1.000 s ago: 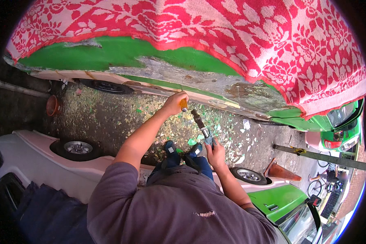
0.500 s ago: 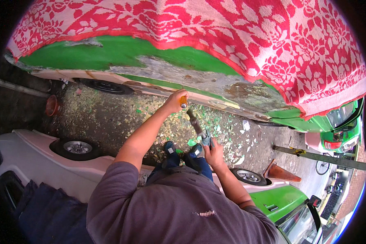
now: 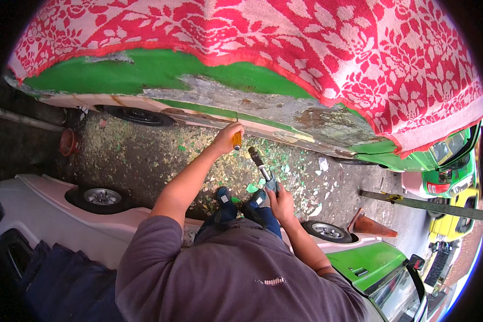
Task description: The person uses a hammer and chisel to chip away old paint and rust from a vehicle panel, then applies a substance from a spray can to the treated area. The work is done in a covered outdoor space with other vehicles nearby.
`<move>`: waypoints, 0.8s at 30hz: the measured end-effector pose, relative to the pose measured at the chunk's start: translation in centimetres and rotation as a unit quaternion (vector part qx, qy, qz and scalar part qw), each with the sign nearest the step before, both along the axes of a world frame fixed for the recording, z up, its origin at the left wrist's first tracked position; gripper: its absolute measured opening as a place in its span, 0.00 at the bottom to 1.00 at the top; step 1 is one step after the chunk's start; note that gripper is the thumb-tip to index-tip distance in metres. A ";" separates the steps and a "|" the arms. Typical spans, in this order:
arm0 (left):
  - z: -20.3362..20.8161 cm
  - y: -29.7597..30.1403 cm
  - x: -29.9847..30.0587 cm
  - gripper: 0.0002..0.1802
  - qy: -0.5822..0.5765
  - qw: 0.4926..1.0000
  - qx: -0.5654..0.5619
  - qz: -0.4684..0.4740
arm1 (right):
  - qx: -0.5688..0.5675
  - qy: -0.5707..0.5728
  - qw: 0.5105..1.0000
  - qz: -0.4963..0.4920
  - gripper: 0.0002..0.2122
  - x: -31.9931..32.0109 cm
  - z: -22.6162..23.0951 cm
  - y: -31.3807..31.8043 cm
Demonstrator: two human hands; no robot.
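My left hand point(image 3: 226, 140) is closed round the amber handle of a screwdriver point(image 3: 237, 141). Its thin shaft points away from me, up against the lower side of a green car point(image 3: 263, 80). This panel has bare grey and rusty patches where paint is gone. My right hand point(image 3: 283, 205) grips a hammer point(image 3: 264, 170) by its grey-blue handle. The hammer's dark head stands a little right of and nearer than the screwdriver's butt, apart from it.
A red and pink floral cloth point(image 3: 306, 48) covers the car's upper part. Paint flakes litter the ground point(image 3: 161, 155). Close behind me stands a pink and green car point(image 3: 370, 263). To the right are an orange cone point(image 3: 371, 224), a long bar point(image 3: 424, 206) and a yellow vehicle point(image 3: 456, 217).
My left hand has shifted slightly left with the screwdriver. The hammer has turned a little and its head has moved slightly. A yellow vehicle has come into view at the right.
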State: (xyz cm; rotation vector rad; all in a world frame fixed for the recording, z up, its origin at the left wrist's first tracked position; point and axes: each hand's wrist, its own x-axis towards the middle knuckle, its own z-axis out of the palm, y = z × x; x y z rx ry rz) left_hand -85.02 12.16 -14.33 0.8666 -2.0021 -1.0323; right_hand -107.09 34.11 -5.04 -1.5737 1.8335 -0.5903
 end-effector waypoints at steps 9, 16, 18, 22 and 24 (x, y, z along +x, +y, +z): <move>0.7 -0.3 -1.7 0.16 0.049 0.998 0.021 -0.036 | -0.023 0.007 1.000 -0.011 0.14 -0.4 0.0 -0.7; 0.9 0.1 -1.4 0.15 0.078 0.995 0.063 -0.029 | -0.027 0.010 0.999 -0.020 0.14 -1.0 0.8 0.1; 0.9 -0.1 -1.6 0.14 0.076 0.996 0.034 -0.040 | -0.014 -0.003 1.000 -0.026 0.14 -1.2 1.1 0.6; 0.5 0.0 -2.4 0.15 0.053 0.998 0.003 -0.037 | -0.025 -0.006 0.999 -0.040 0.13 -1.4 0.6 1.6; 0.6 0.1 -2.9 0.15 0.049 0.998 -0.016 -0.022 | -0.018 -0.016 0.999 -0.043 0.13 -1.5 1.4 1.7</move>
